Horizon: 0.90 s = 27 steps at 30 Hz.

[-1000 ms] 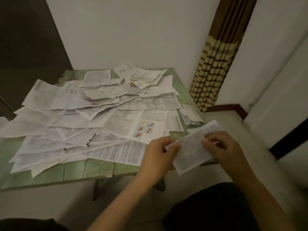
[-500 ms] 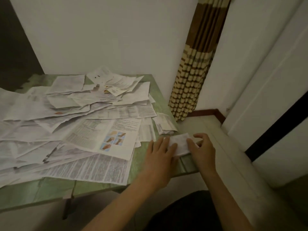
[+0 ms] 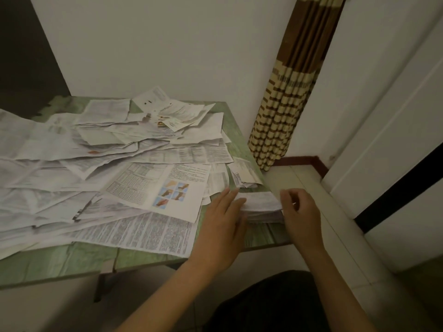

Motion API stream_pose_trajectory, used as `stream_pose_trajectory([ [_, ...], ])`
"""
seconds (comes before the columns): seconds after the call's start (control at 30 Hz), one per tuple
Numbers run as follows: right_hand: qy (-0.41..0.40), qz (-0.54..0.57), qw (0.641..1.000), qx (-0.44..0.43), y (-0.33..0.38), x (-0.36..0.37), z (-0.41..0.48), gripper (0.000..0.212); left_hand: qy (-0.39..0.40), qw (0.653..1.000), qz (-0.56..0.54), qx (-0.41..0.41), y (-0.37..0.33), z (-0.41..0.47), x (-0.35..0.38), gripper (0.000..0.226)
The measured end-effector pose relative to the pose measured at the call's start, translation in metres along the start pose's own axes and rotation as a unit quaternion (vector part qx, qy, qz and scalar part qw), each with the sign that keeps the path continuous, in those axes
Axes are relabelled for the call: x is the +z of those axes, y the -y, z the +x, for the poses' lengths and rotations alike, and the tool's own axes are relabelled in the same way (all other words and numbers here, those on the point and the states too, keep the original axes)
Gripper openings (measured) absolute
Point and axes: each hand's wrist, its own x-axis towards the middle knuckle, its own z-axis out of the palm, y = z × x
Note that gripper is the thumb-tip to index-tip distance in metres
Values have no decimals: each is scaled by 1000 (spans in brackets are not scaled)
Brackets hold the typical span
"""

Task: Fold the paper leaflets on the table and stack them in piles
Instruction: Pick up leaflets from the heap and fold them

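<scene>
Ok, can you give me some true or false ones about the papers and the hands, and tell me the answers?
1. The table is green. True.
2. The left hand holds a pen. False: it lies flat on the stack of folded leaflets.
3. The stack sits at the table's near right corner. True.
4. The picture leaflet is folded up. False: it lies open on the loose papers.

Loose leaflets [image 3: 96, 176] cover most of the worktop [image 3: 72, 259]. A folded pile [image 3: 261, 204] lies at its near right corner, with a smaller pile [image 3: 244, 173] just behind. The left hand [image 3: 223, 226] rests on the folded pile's left side, and the right hand [image 3: 302, 216] is at its right edge.
</scene>
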Motion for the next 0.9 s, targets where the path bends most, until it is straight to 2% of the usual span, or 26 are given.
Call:
stream_pose_trajectory([
  [0.1,3,6,1000,-5,7,-8,0,10,-59,997,-57,16,1,-10,-14,35],
  [0.2,-1,-17,999,-44,20,-8,-7,5,-99,993,-61,36,9,-26,-36,29],
  [0.33,10,-74,985,-155,48,16,-31,6,-129,991,-35,19,33,-39,-77,27],
  [0.43,-13,-197,942,-273,74,46,-53,15,-131,989,52,-38,64,-43,-114,33],
  [0.5,-32,-238,929,-281,88,61,-60,23,-104,986,118,-61,83,-47,-131,38],
  [0.57,-53,-247,929,-269,99,69,-62,22,-62,983,158,-68,95,-51,-135,41],
  [0.67,-74,-175,955,-230,107,66,-61,5,-22,980,182,-77,101,-58,-135,44],
  [0.73,-93,-152,960,-216,104,50,-53,13,-6,977,198,-76,101,-59,-134,47],
  [0.8,-41,-165,959,-225,94,37,-37,26,1,977,197,-79,101,-59,-134,50],
  [0.9,140,-212,948,-192,71,32,-29,42,4,979,192,-73,101,-61,-133,53],
])
